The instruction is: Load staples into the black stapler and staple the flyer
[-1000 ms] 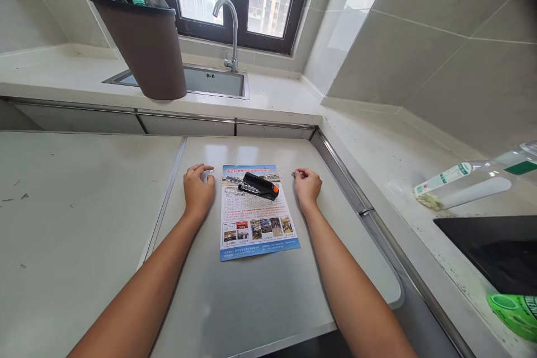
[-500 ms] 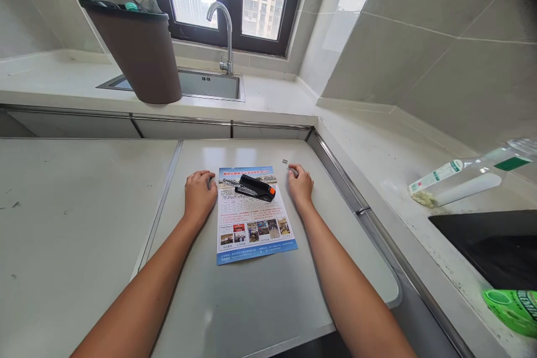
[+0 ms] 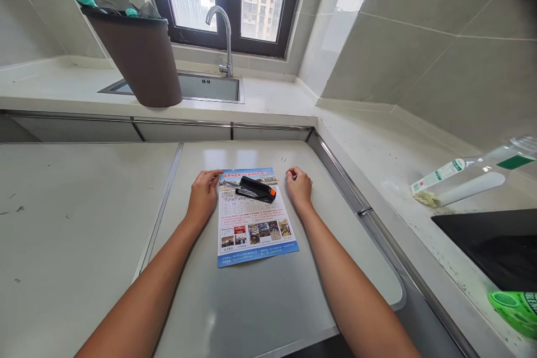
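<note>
A printed flyer (image 3: pixel 258 257) lies on the pale tabletop between my hands. Across its upper part rests a black stapler (image 3: pixel 258 189) with an orange end at the right and a metal part jutting out to the left. My left hand (image 3: pixel 204 193) is beside the flyer's upper left edge, its index finger stretched onto the corner and its thumb apart. Off the flyer's right side, my right hand (image 3: pixel 300 185) rests on the table with curled fingers; whatever they may hold is hidden. Just beyond it lie two tiny thin pieces (image 3: pixel 283 159), too small to name.
A brown bin (image 3: pixel 138 61) stands at the sink (image 3: pixel 210 86), below a tap (image 3: pixel 229 39). On the right counter are a tilted clear bottle (image 3: pixel 465 179), a black panel (image 3: pixel 486 240) and a green packet (image 3: pixel 514 310). A seam divides the tabletop at left.
My left index finger has moved right, onto the flyer's corner. My right fingers have curled in more. The small grey piece beyond my right hand now shows as two thin lines.
</note>
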### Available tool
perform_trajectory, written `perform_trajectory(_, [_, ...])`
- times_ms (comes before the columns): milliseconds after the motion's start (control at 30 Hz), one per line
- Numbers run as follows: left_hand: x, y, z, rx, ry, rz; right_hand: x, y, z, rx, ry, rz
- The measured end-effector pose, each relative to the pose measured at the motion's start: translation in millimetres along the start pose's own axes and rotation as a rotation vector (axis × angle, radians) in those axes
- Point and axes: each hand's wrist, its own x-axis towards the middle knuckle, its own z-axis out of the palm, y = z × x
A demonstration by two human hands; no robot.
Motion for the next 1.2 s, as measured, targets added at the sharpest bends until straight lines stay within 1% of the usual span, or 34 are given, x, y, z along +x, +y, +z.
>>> perform_trajectory(133, [1.3,3.8,-0.4,-0.051,-0.056,0.061,-0.5,-0.8,0.2,-0.009,-0.014,-0.006])
perform_trajectory(267, [1.7,4.3,-0.6,-0.076,-0.080,0.072,-0.1,-0.7,0.5,-0.008,-0.012,-0.015])
perform_trajectory(333, [1.3,4.5,-0.9,-0.112,-0.082,0.068,-0.3,-1.3,-0.2,0.028,0.002,-0.025])
perform_trajectory(400, [0.6,4.7,-1.1,-0.172,-0.083,0.040,-2.1,-3.9,-1.6,0.117,0.034,-0.081])
perform_trajectory(467, [-0.5,4.7,-1.2,-0.224,-0.080,-0.010,-6.6,-9.7,-3.1,0.243,0.054,-0.207])
perform_trajectory(533, [-1.3,4.2,-1.3,-0.223,-0.077,-0.044,-13.9,-18.0,-3.8,0.366,0.004,-0.373])
perform_trajectory(633, [-1.6,2.8,-1.3,-0.134,-0.078,-0.008,-26.4,-30.4,-2.3,0.447,-0.205,-0.598])
perform_trajectory(700, [-1.4,2.7,-1.4,-0.089,-0.092,0.022,-32.4,-35.2,0.5,0.420,-0.336,-0.687])
perform_trajectory(767, [-1.2,4.0,-1.5,-0.080,-0.120,0.040,-35.4,-35.9,3.7,0.375,-0.395,-0.722])
perform_trajectory(967, [-0.7,9.9,-1.8,-0.062,-0.240,0.092,-33.2,-29.4,8.7,0.359,-0.409,-0.782])
perform_trajectory(1200, [0.0,7.1,-2.5,-0.066,-0.290,0.089,-32.1,-29.6,8.9,0.375,-0.425,-0.792])
